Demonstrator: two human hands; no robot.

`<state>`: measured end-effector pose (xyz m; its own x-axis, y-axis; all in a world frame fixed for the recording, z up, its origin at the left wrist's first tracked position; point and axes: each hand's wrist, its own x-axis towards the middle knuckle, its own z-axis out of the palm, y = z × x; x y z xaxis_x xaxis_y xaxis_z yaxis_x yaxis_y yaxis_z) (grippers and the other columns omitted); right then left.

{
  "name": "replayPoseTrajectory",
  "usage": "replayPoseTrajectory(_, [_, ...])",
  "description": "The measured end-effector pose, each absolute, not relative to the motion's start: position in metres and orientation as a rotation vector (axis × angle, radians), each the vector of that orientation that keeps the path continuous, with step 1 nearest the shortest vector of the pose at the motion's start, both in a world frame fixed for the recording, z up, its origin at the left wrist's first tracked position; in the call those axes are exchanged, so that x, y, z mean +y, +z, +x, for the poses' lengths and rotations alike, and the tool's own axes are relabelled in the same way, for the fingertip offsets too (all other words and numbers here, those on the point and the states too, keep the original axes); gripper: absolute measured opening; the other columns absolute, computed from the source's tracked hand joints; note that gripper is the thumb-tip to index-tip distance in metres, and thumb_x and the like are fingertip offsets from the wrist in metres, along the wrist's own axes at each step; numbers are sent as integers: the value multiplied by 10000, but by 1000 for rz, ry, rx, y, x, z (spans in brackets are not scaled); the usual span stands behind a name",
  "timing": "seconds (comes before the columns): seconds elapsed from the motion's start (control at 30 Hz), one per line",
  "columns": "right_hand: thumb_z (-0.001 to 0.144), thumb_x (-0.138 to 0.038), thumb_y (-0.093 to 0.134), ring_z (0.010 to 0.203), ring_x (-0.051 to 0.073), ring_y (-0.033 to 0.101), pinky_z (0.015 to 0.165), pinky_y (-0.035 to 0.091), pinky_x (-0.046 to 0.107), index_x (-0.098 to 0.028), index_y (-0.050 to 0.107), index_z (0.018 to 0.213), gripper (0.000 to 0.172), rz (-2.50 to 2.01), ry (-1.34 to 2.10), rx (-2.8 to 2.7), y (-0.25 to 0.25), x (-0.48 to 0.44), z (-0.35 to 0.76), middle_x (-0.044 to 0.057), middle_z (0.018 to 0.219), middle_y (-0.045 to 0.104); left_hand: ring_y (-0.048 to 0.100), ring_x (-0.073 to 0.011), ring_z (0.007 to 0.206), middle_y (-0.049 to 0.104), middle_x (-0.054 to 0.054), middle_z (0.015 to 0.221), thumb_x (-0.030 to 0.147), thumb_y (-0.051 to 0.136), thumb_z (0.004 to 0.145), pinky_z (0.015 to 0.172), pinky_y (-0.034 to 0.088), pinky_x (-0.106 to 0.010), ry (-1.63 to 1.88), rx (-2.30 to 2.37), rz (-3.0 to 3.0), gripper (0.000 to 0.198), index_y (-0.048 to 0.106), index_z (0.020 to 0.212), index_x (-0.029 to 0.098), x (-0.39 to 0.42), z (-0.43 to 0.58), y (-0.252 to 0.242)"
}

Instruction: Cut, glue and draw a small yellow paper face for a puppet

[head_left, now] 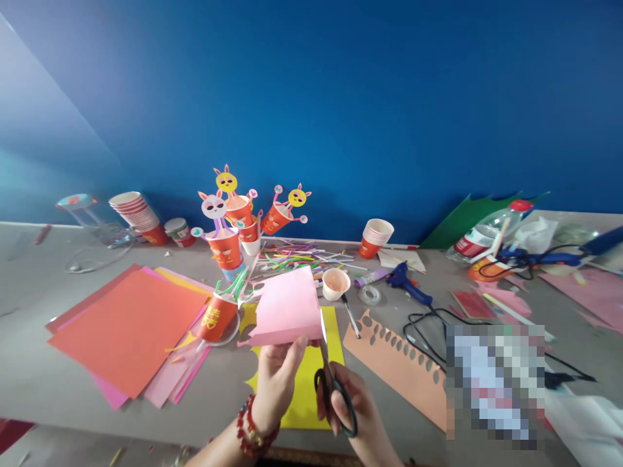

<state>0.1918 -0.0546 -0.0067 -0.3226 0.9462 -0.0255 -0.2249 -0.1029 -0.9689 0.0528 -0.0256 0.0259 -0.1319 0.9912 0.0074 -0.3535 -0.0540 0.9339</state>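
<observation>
My left hand (280, 376), with red beads at the wrist, pinches the lower edge of a pink sheet of paper (287, 305), thumb on top. The sheet is held up above the table and its left edge is cut unevenly. In my right hand (357, 405) is a pair of black-handled scissors (348, 415), my fingers through the loops. Its blades point away from me and meet the sheet's right edge near the lower corner. Beneath both hands lies a yellow sheet (311, 389) with curved cut-outs on its left side.
Orange and pink sheets (131, 324) lie at left beside a red paper cup (217, 318). Behind stand cup figures (224, 250) and scattered pipe cleaners (302, 256). To the right are a peach sheet with holes (394, 370), a blue glue gun (406, 282), its cord and a bottle (487, 230).
</observation>
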Motion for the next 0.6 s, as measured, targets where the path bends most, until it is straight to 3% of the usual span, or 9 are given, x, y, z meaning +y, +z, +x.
replayPoseTrajectory(0.4, [822,-735,573,332,52,360,337,264,167,-188,527,702,562,-949,1480,-1294,2,-53,191,-13,506,553,725,-216,815,777,-69,882,456,758,808,797,592,-297,1515,1053,824,299,750,947,191,-24,50,20])
replayPoseTrajectory(0.6, [800,-760,578,340,50,362,334,251,163,-190,512,717,580,-1001,1527,-1286,1,-53,193,-15,512,546,619,-143,567,701,-20,657,462,768,787,650,571,-257,1522,1116,859,281,744,835,186,-23,46,29])
